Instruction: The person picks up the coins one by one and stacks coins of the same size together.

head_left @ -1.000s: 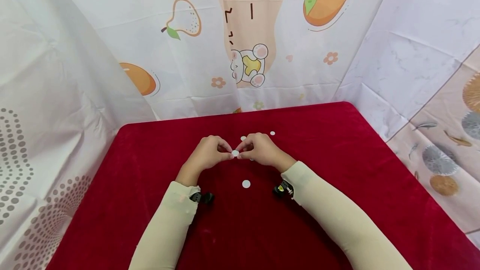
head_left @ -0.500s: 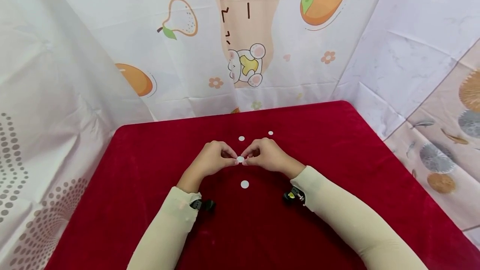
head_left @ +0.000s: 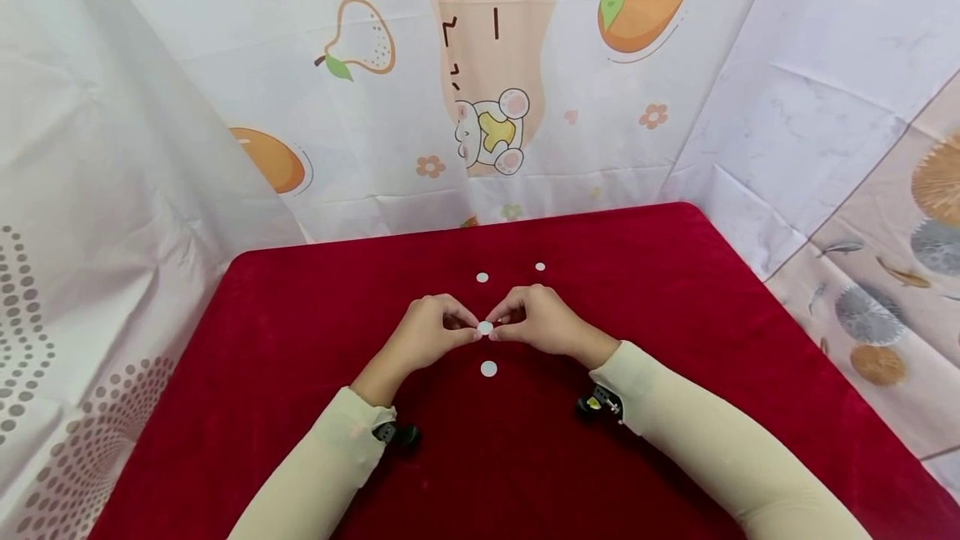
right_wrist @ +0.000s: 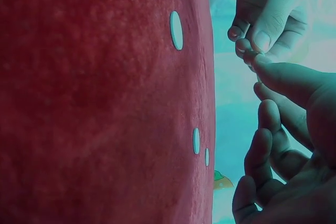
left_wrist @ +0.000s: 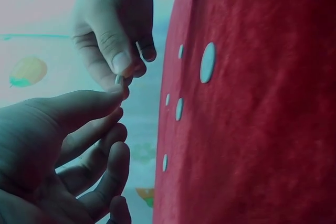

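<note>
A small white disc (head_left: 486, 328) is held up between both hands, above the red cloth. My left hand (head_left: 435, 332) pinches its left side with thumb and forefinger. From the other side my right hand (head_left: 543, 322) pinches it the same way, fingertips close to the left ones. Seen edge-on in the left wrist view, the disc (left_wrist: 118, 80) is thin and largely covered by fingers. In the right wrist view the two sets of fingertips meet and hide most of it. Another white disc (head_left: 489, 368) lies flat on the cloth just nearer than the hands.
Farther back on the red cloth (head_left: 337, 273) lie a white disc (head_left: 482, 277) and a smaller-looking white disc (head_left: 540, 267). The left wrist view shows several discs spread over the cloth. A printed white curtain (head_left: 285, 65) hangs behind the table.
Both hands have come nearer to the body and slightly right, carrying the pinched disc between them. The disc at the back, partly covered before, now shows fully. The lying discs stay put.
</note>
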The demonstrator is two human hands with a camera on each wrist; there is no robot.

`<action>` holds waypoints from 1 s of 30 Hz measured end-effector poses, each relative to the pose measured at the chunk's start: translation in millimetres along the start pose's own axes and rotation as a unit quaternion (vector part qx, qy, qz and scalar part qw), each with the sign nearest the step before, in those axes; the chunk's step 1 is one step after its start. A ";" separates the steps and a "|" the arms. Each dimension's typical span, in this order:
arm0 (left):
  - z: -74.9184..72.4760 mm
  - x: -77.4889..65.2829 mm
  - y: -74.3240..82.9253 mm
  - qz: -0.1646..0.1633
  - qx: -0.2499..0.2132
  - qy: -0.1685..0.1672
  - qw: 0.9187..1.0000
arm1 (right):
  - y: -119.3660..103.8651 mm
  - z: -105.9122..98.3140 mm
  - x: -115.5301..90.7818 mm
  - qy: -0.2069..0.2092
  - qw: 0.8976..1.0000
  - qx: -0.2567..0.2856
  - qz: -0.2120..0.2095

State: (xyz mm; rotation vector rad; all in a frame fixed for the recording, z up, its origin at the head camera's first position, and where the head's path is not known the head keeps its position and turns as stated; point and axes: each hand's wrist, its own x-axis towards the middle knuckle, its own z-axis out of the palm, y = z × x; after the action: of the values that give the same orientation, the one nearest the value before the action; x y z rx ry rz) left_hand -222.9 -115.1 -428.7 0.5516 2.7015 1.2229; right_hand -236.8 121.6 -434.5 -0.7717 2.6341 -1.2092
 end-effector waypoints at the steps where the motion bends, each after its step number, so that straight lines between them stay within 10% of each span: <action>1: 1.0 -0.8 0.0 0.002 0.001 0.001 1.000 | 0.0 0.1 -1.0 0.000 1.000 -0.002 -0.002; 30: 16.1 -19.1 -4.6 0.007 0.012 0.007 1.000 | 1.6 14.0 -14.4 -0.008 1.000 0.003 -0.014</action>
State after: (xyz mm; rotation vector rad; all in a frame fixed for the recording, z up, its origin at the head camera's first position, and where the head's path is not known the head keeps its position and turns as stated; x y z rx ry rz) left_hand -202.3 -113.9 -443.6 0.5687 2.7318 1.2024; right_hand -220.5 120.4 -446.2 -0.8155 2.6148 -1.2110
